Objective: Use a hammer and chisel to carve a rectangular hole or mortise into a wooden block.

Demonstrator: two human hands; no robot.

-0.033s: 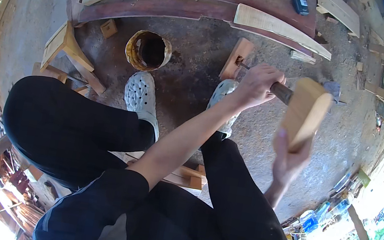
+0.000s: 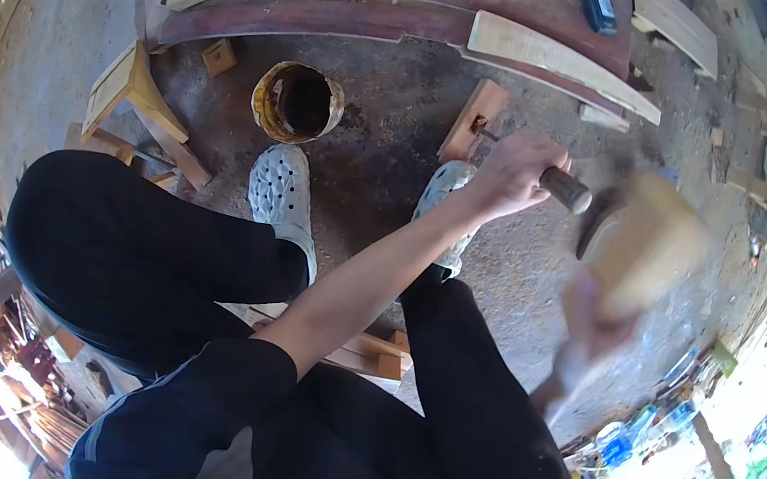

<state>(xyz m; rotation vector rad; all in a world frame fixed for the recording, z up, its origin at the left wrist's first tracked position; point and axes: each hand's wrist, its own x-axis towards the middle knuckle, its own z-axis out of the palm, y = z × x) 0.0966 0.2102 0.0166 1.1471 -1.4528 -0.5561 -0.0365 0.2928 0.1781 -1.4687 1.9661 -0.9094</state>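
Note:
My left hand (image 2: 519,173) is closed around a chisel (image 2: 566,191), its round wooden handle poking out to the right. The chisel's thin blade points down-left into a dark hole in a short reddish wood block (image 2: 467,137) on the floor. My right hand (image 2: 598,321), smeared by motion, grips a pale, blocky wooden mallet (image 2: 654,249). That mallet is blurred and stands apart from the chisel's end, to its right. My right foot, in a white clog (image 2: 443,189), is at the block's near end.
A stained bucket (image 2: 269,104) stands ahead of my left clog (image 2: 281,187). Left of it is an angled wooden frame (image 2: 139,92). Beyond lies a reddish panel (image 2: 338,24) bearing curved pale boards (image 2: 566,59) and a dark device (image 2: 597,6). Scrap timber lines both sides.
The mallet and my right hand have swung right, away from the chisel handle, baring its end. My left hand, the chisel and the wood block hold nearly the same place.

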